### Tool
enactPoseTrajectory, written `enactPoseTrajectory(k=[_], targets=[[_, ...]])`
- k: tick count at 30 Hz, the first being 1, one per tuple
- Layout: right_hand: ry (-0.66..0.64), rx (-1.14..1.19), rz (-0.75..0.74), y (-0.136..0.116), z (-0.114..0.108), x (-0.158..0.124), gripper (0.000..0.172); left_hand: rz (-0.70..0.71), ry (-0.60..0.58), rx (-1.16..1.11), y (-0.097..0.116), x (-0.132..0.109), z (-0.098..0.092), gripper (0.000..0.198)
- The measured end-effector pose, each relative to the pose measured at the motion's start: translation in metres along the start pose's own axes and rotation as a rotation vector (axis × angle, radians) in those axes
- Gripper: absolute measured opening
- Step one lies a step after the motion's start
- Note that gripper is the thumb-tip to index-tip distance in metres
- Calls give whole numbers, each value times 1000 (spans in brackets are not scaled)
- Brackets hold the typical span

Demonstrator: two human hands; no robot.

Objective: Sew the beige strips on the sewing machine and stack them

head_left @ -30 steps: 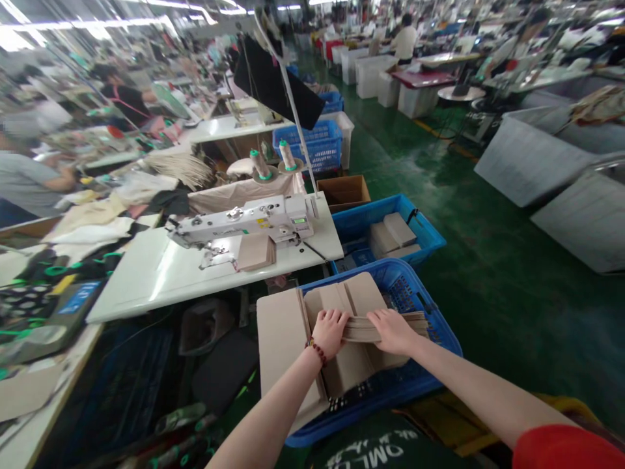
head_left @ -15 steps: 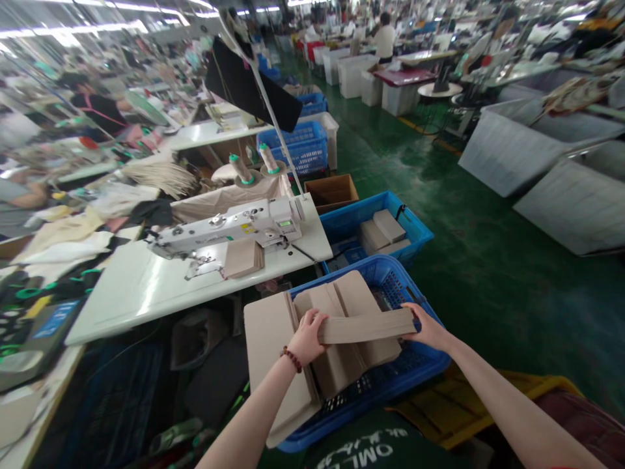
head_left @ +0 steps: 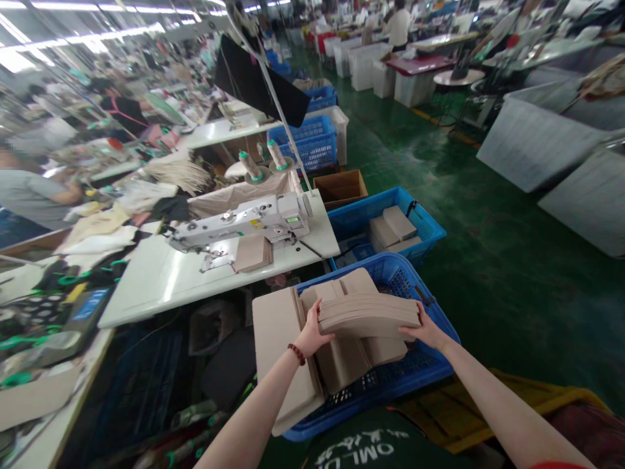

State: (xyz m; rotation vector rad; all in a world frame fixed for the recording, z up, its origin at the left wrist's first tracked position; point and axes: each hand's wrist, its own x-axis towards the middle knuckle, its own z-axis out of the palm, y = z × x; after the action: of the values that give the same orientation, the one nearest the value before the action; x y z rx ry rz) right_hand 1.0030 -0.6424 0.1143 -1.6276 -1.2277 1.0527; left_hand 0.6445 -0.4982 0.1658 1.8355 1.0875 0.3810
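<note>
bowed since the earlier frame: one bundle of tan pieces [head_left: 368, 318], nearly straight half a second ago, now arched, its layers showing in steps along the upper face

location: we find it held over the middle of a blue basket [head_left: 415, 380], above tan panels [head_left: 342, 372]; whether its underside touches them, we cannot tell

left hand [head_left: 312, 333]: at nine o'clock of the bundle, grasping that end, thumb on the near side; beaded bracelet [head_left: 296, 354] at the wrist

right hand [head_left: 426, 329]: at three o'clock, grasping the opposite end; fingers partly hidden, so we cannot tell how firmly they press

step in hand, as we judge it: flexing the bundle between both hands; the next move calls for an even hold at each end, lest the layers slide out of line

further differences: left thumb now plainer along the near edge; our view turned slightly leftward, so the white sewing machine [head_left: 244, 223] sits farther right in it

surroundings, taken from the basket: sewing machine at ten o'clock, a small tan stack [head_left: 252, 254] beside it; second blue bin [head_left: 430, 236] at twelve, holding tan blocks [head_left: 398, 223]; yellow crate [head_left: 446, 423] at four
</note>
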Motion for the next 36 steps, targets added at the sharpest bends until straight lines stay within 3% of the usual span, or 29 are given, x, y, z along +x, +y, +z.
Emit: enactPoseTrajectory(k=[10,17,21,25,30,33,36], targets=[[-101,113,17,-4,-7,-2,83,-30,-120,10,-13,-2,-15,100],[-59,129,69,2,1,-8,84,-66,-142,-36,-16,-2,-5,91],[10,132,110,-1,7,-5,75,-84,-78,-38,-10,4,-1,77],[78,128,114,-23,1,5,71,-75,-55,-43,14,15,-11,71],[42,71,166,-87,-38,11,71,14,-48,-74,67,24,-50,74],[46,111,280,-136,-58,10,73,19,-56,-133,100,23,-92,74],[-16,294,376,-183,-50,8,74,-86,-94,-254,122,16,-142,66]])
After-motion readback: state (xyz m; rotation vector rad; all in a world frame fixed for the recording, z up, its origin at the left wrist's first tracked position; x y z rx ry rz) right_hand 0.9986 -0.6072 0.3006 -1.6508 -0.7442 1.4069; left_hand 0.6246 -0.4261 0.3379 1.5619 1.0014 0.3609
